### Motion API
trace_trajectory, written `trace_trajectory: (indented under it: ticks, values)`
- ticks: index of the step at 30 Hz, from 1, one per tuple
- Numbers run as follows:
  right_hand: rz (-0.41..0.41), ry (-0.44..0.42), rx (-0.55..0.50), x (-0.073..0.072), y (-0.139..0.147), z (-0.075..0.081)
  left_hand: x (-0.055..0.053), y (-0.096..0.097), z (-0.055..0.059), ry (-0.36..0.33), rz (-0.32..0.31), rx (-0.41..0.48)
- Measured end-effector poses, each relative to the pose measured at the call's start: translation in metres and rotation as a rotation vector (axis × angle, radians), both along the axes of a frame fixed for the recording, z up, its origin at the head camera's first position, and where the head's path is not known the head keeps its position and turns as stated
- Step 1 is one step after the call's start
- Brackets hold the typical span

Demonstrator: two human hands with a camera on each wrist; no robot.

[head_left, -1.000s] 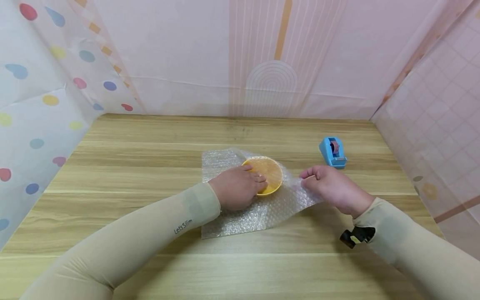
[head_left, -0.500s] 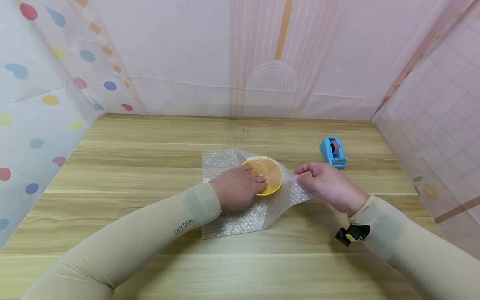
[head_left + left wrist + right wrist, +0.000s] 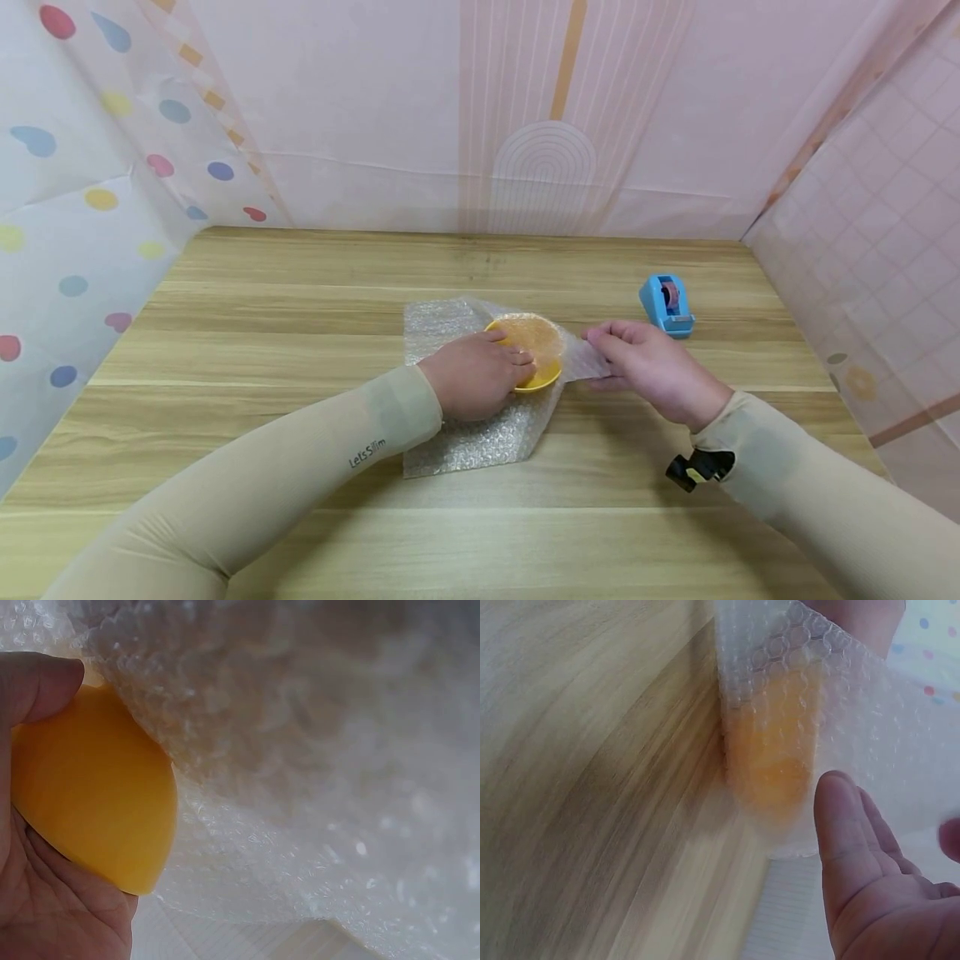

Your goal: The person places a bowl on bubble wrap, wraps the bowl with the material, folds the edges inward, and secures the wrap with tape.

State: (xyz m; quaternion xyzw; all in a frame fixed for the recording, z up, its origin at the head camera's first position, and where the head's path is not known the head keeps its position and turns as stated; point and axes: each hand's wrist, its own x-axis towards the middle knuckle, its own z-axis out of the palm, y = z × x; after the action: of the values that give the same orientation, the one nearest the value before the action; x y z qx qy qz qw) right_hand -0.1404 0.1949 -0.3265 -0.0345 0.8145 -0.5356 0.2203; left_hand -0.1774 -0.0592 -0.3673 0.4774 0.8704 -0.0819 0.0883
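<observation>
A yellow bowl (image 3: 542,379) sits on a sheet of bubble wrap (image 3: 480,450), one flap of which covers the bowl's far part. My left hand (image 3: 476,375) holds the bowl at its left side, fingers laid inside over the rim. In the left wrist view the thumb and palm lie against the bowl's yellow outer wall (image 3: 105,787). To the right of the bowl, my right hand (image 3: 660,367) grips the gathered end of the wrap. From the right wrist, the bowl shows orange through the wrap (image 3: 780,645), with the fingers (image 3: 847,832) against the film.
A blue tape dispenser (image 3: 666,306) with a pink roll stands just behind my right hand. Everything rests on a wood-grain table (image 3: 315,283), closed in by patterned sheets (image 3: 360,125) at the back and both sides.
My right hand has shifted slightly left toward the bowl, and the wrap's right end has been folded into a narrower strip. The left hand and bowl have stayed put.
</observation>
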Motion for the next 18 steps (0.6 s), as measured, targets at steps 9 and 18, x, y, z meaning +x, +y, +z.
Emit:
trace_trajectory:
  ticks: [9,18]
  values:
    - [0.03,0.038,-0.042,0.005,-0.002,-0.004,0.0,0.001,0.0,-0.01,0.018,-0.013]
    - [0.124,0.366,0.25,0.016,-0.008,-0.014,-0.001,0.0,-0.002,0.011,0.0,-0.008]
